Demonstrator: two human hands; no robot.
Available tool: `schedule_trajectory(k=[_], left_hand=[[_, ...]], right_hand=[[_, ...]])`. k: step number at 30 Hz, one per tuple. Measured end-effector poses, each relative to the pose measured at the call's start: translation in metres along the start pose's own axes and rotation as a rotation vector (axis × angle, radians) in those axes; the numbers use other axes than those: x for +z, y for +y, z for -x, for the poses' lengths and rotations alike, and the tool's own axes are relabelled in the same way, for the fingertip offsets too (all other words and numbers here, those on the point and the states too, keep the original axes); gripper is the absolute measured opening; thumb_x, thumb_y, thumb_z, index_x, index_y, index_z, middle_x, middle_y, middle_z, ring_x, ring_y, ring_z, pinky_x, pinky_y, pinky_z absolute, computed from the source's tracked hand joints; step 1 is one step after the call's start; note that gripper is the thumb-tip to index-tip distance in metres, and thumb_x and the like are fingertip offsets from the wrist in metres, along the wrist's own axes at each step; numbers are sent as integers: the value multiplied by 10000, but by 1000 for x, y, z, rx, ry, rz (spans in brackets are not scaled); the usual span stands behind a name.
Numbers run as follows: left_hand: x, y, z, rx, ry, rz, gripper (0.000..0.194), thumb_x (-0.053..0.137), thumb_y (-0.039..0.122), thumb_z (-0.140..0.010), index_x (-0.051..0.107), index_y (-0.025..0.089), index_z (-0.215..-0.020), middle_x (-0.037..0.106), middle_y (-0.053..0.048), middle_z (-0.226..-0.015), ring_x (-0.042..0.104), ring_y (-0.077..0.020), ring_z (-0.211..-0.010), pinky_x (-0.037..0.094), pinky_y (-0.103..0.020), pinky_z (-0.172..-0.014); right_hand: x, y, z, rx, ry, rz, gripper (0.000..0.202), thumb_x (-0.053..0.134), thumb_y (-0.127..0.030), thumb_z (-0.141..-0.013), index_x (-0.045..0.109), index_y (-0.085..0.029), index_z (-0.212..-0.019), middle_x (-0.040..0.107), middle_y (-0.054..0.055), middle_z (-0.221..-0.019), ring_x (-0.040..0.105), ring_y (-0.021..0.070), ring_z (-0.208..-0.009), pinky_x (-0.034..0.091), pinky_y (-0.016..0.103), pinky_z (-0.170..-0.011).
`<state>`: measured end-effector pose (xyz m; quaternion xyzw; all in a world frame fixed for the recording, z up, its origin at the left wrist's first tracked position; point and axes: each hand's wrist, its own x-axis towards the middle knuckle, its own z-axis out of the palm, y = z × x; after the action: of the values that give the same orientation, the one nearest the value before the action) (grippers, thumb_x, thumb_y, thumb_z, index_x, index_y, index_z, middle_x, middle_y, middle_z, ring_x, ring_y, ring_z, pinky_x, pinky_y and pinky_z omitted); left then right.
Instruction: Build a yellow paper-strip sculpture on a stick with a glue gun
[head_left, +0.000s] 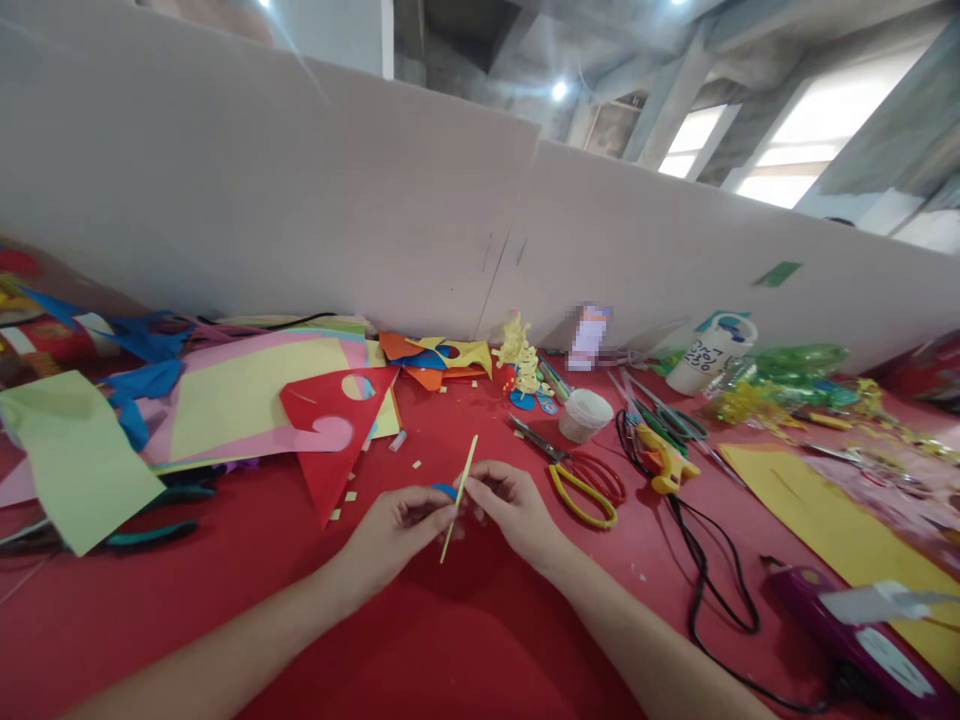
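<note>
Above the red table (420, 640), my left fingers (437, 520) and right fingers (480, 488) pinch a yellow strip (465, 470), tilted between them. Scissors (555, 455) lie near my right hand, beside the white tub (585, 415).

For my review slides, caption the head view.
Left hand and right hand handle a thin yellow piece over a red table, scissors nearby.

Bright windows (817, 120) beyond white partition (300, 180)
</note>
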<state>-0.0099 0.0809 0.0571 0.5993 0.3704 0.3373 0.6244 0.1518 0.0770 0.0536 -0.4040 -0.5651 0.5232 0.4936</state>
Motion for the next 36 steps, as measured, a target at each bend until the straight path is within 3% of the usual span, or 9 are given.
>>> schedule_trajectory(k=[10,20,25,30,33,36], left_hand=[[1,4,2,-90,-55,118,218,632,364,-735,684,154,-759,670,-40,-725,577,-141,-688,449,-265,-690],[2,1,2,-150,-31,269,239,687,373,-691,665,138,-728,612,-13,-659,508,-88,-574,432,-223,-593],[0,1,1,-135,-14,232,245,699,369,-673,645,139,-739,580,6,-615,497,-86,-557,417,-220,-574],[-5,5,-2,-69,-18,87,319,665,382,-688,635,169,-923,605,4,-665,542,-118,-623,436,-262,-636],[-7,1,-3,-14,7,27,379,638,365,-707,578,182,-1034,612,8,-681,569,-137,-666,444,-288,-678],[-10,-3,-4,11,12,15,389,607,342,-731,523,195,-1081,608,13,-712,580,-143,-703,448,-295,-699]], right_hand=[[0,-2,1,44,-41,-51,298,577,-452,-753,571,-168,-665,501,-43,-550,419,57,-426,336,192,-433],[0,-3,1,45,-78,-16,305,590,-462,-736,612,-162,-682,489,-50,-503,397,54,-409,314,187,-417],[-1,-1,2,27,-51,36,282,603,-440,-732,628,-161,-707,485,-47,-507,369,52,-410,300,189,-417],[-7,-1,-3,26,10,124,278,608,-423,-734,557,-187,-872,481,-58,-575,415,66,-424,342,191,-421],[-27,-13,-7,25,130,353,247,491,-444,-811,492,-197,-829,504,-43,-595,464,91,-442,379,208,-436],[-58,-31,-6,56,163,957,229,465,-366,-848,532,-178,-735,588,21,-643,567,147,-586,415,249,-559]])
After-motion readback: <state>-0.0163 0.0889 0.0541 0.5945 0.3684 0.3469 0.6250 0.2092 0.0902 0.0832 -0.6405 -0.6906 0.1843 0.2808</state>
